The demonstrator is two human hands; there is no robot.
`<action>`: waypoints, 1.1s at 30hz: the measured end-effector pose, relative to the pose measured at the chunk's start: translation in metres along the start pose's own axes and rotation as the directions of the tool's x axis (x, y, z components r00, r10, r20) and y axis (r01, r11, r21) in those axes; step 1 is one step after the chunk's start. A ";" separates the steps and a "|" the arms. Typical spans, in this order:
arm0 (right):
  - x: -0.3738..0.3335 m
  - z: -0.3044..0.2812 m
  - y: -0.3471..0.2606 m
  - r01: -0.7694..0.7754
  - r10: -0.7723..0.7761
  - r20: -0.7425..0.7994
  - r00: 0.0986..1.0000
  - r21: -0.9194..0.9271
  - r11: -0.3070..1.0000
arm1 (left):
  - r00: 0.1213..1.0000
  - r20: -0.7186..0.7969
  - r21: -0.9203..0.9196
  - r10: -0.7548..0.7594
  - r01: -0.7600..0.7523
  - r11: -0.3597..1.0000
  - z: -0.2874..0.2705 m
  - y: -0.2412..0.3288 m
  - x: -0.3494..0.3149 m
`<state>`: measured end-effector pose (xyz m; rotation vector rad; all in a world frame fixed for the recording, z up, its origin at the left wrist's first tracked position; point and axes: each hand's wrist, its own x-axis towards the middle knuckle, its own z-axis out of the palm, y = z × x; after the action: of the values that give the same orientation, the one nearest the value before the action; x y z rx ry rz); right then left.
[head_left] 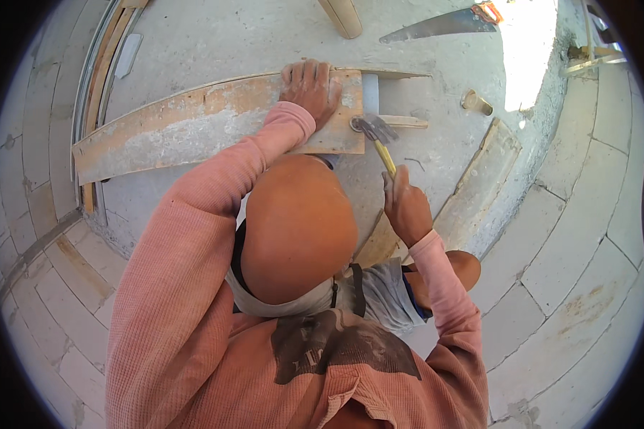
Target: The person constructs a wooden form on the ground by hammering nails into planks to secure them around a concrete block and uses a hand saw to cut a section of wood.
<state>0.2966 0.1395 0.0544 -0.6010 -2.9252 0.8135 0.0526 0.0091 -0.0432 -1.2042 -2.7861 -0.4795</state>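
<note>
A long wooden board [186,125], smeared with pale grey mortar, lies crosswise in front of my raised knee. My left hand [312,91] rests near its right end, fingers curled at the far edge, holding it. In my right hand [408,207] is a claw hammer [384,154] with a yellow handle. The hammer's dark head is at the board's right end; whether it touches the wood I cannot tell. A narrow wooden strip [404,122] sticks out to the right behind the hammer head. A thin bent wire or nail [415,163] lies right of the handle.
A handsaw [444,28] with an orange handle lies at the far right on the concrete floor [229,43]. A mortar-stained plank [483,175] lies to the right, near a block wall [572,214]. Long strips [100,79] lean at the left. A round post [342,18] stands ahead.
</note>
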 end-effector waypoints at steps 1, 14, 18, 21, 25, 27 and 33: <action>0.001 0.002 0.004 -0.116 0.137 0.332 0.933 -0.084 0.990 | 1.000 -0.001 -0.010 0.011 -0.011 1.000 0.004 0.004 -0.004; 0.010 -0.030 0.083 -0.706 0.496 0.522 0.694 0.629 0.326 | 0.999 0.021 0.083 0.031 -0.033 0.996 -0.004 -0.015 0.000; -0.041 0.033 0.182 -0.708 0.748 0.332 0.575 0.660 0.251 | 0.993 0.009 0.069 0.115 -0.115 0.991 0.017 -0.015 0.001; -0.089 0.083 0.206 -0.756 0.874 0.235 0.425 0.623 0.201 | 0.983 0.007 0.037 0.186 -0.186 0.982 0.015 -0.010 0.006; -0.125 0.138 0.234 -0.813 0.882 0.130 0.452 0.466 0.348 | 0.978 0.011 -0.082 0.210 -0.208 0.975 0.010 -0.018 0.003; -0.123 0.138 0.221 -0.847 0.883 0.118 0.455 0.361 0.389 | 0.959 0.034 -0.040 0.280 -0.278 0.960 0.005 -0.031 0.004; -0.120 0.113 0.206 -0.766 0.809 0.055 0.585 -0.290 0.573 | 0.937 0.024 -0.211 0.348 -0.336 0.918 0.027 -0.061 0.014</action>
<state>0.4636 0.2010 -0.1403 -2.0783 -2.8351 0.5381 0.0005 -0.0128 -0.0819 -1.7350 -2.5362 -0.7168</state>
